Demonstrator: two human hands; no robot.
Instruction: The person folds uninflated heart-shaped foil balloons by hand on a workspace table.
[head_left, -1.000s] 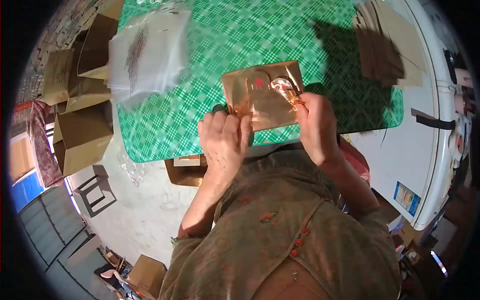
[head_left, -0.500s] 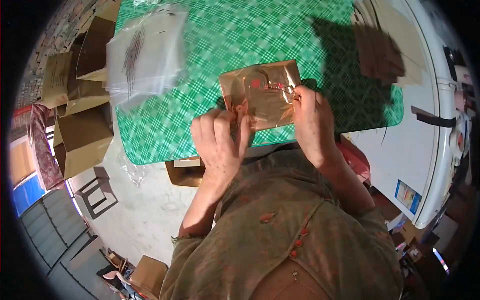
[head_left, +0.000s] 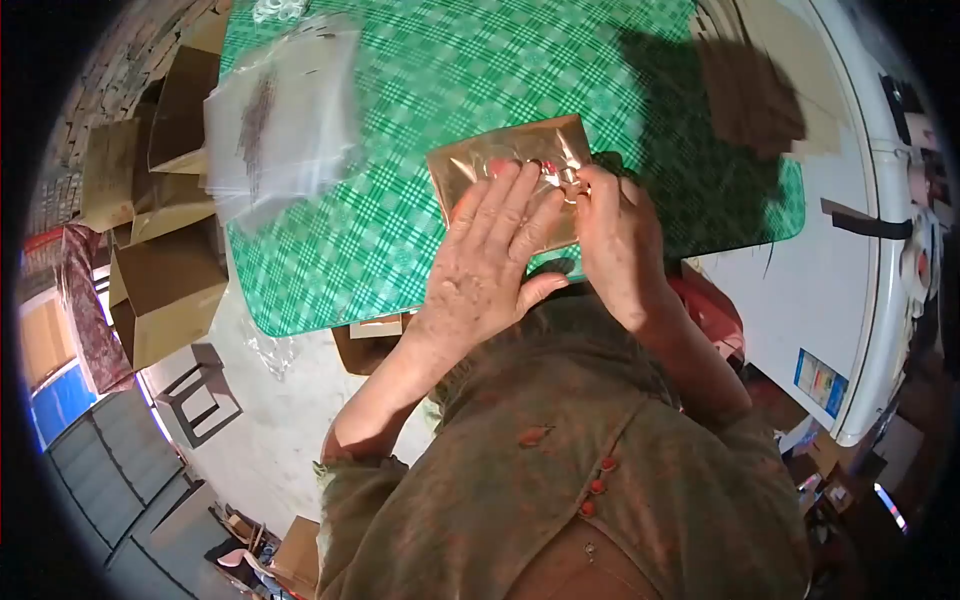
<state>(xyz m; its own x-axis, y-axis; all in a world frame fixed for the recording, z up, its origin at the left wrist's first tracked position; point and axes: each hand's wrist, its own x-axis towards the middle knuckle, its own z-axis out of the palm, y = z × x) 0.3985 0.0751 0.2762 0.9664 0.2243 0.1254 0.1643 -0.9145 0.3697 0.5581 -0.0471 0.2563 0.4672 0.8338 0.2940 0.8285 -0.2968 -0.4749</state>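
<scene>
A flat brown package in shiny clear film, with red marks on its face, lies on the green checked tablecloth close to the near edge. My left hand rests flat across it, fingers stretched out and thumb apart, covering much of its left and middle. At the package's right edge, the fingers of my right hand are pinched together on the film. The exact spot under those fingertips is hidden.
A stack of clear plastic bags lies at the table's left. Brown paper sheets sit at the back right, partly in shadow. Open cardboard boxes stand left of the table. A white appliance borders the right side.
My left hand has let go of the package's near left part and flattened over its face, moving right and up. My right hand stays at the right edge, shifted slightly left.
</scene>
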